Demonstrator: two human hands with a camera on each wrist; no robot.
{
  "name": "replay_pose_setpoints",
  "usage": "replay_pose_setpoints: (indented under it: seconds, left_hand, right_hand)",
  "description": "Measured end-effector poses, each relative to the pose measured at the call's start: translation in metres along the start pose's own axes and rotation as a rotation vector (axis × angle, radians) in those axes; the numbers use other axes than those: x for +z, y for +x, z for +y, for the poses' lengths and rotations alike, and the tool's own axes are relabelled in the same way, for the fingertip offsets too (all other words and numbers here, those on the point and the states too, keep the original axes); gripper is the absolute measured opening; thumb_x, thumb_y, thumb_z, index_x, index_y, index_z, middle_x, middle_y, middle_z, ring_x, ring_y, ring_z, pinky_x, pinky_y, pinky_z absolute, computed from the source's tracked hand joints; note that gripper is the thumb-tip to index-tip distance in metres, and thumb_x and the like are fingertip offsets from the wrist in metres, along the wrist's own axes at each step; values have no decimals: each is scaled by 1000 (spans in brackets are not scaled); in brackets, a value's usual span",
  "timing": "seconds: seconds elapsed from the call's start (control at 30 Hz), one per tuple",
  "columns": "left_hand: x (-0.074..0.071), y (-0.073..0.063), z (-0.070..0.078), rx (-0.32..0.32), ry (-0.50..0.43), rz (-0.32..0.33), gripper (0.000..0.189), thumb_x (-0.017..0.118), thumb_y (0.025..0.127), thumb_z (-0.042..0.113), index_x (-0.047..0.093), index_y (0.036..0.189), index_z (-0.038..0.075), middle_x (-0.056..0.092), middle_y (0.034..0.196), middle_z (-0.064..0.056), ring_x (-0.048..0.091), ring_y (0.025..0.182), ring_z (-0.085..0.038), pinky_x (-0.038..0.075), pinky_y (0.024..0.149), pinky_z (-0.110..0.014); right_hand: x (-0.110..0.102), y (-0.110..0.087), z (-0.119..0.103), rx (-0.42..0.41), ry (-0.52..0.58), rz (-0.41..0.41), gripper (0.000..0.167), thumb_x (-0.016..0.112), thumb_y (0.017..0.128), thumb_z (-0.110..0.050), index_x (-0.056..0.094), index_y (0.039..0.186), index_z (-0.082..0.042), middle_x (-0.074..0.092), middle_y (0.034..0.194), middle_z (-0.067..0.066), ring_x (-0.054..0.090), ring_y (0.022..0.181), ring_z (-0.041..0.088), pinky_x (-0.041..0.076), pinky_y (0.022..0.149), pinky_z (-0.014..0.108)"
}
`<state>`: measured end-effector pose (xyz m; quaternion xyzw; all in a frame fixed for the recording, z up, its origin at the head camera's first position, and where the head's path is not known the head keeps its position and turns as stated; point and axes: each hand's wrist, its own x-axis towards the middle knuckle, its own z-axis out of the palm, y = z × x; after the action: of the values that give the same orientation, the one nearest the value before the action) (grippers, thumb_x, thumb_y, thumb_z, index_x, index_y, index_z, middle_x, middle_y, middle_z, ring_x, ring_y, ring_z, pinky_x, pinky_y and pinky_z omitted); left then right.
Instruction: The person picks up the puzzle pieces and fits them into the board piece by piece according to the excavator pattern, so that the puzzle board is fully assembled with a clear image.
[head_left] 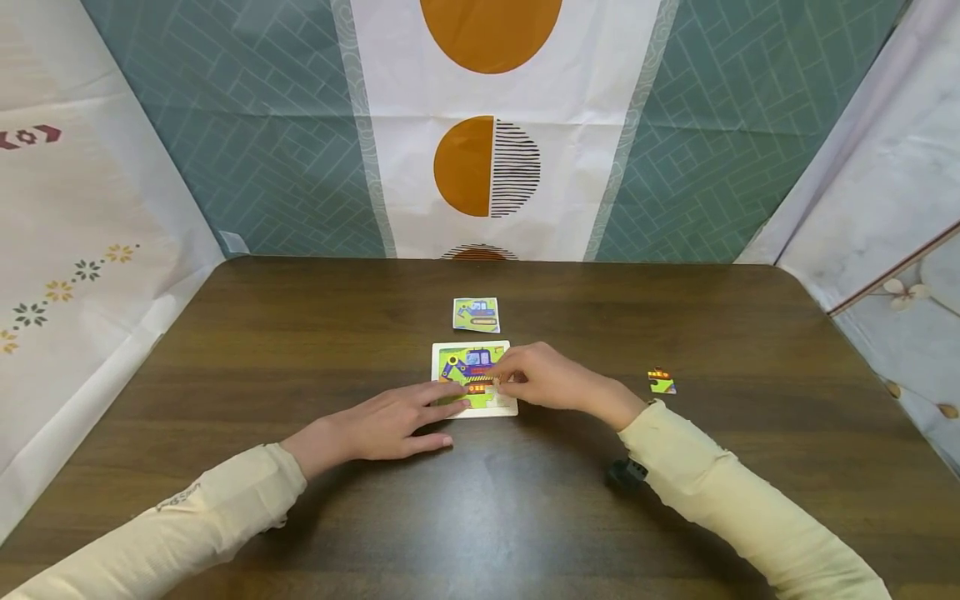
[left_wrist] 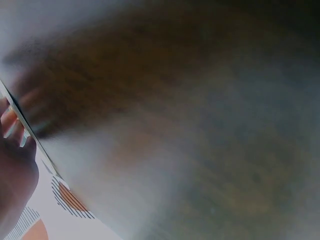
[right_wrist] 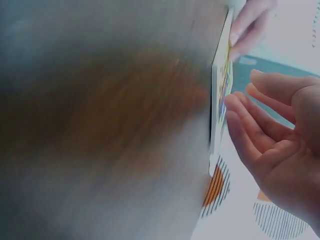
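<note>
A small jigsaw puzzle in a white tray [head_left: 512, 410] lies on the table, showing a purple excavator on green. My left hand [head_left: 390, 423] comes from the left, its fingers fairly straight, with fingertips resting on the puzzle's lower left part. From the right, my right hand [head_left: 551, 377] reaches over the puzzle's right side, fingertips right at its surface. In the right wrist view the fingers of the right hand [right_wrist: 280, 135] are loosely bent, and no piece shows between them. Pale tray base shows at the lower right of the picture. The left wrist view catches the left hand [left_wrist: 17, 170] at the tray's edge.
A picture card [head_left: 476, 315] with the same excavator lies just behind the tray. One loose puzzle piece [head_left: 662, 382], orange, green and purple, sits off to the right on the brown table [head_left: 337, 333]. Patterned cloths hang behind and at both sides.
</note>
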<state>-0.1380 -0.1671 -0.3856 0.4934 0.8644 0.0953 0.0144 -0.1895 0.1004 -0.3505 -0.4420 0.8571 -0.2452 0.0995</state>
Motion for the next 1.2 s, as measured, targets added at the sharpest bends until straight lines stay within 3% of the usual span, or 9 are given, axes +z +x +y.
replay_pose_setpoints:
  seconds: [0.37, 0.6, 0.9, 1.2]
  left_hand:
    - [0, 1, 0, -5, -32, 12, 54, 56, 97, 40, 52, 141, 8, 43, 146, -9, 42, 131, -22, 40, 103, -39]
    - [0, 1, 1, -39, -64, -8, 57, 50, 99, 45, 50, 142, 8, 40, 147, -7, 40, 133, -21, 38, 105, -39]
    - [0, 1, 2, -66, -94, -22, 59, 50, 98, 48, 49, 142, 8, 39, 149, -5, 37, 135, -20, 35, 107, -38]
    - [-2, 2, 2, -113, -139, -78, 62, 48, 98, 51, 45, 146, 12, 34, 153, -2, 34, 137, -18, 33, 108, -38]
  right_hand:
    - [-29, -26, 18, 111, 23, 147, 25, 69, 87, -1, 70, 112, 2, 68, 106, 10, 63, 80, 16, 54, 72, 31]
    - [-42, -41, 25, 183, 10, 207, 24, 68, 88, -3, 71, 112, 1, 68, 106, 10, 62, 82, 18, 52, 73, 35]
    - [-59, -65, 36, 230, 9, 214, 25, 66, 90, -3, 69, 114, 3, 68, 108, 15, 63, 86, 23, 52, 74, 39]
    - [-66, -93, 54, 312, -11, 207, 29, 68, 88, -3, 67, 116, 4, 68, 107, 17, 66, 89, 28, 53, 76, 42]
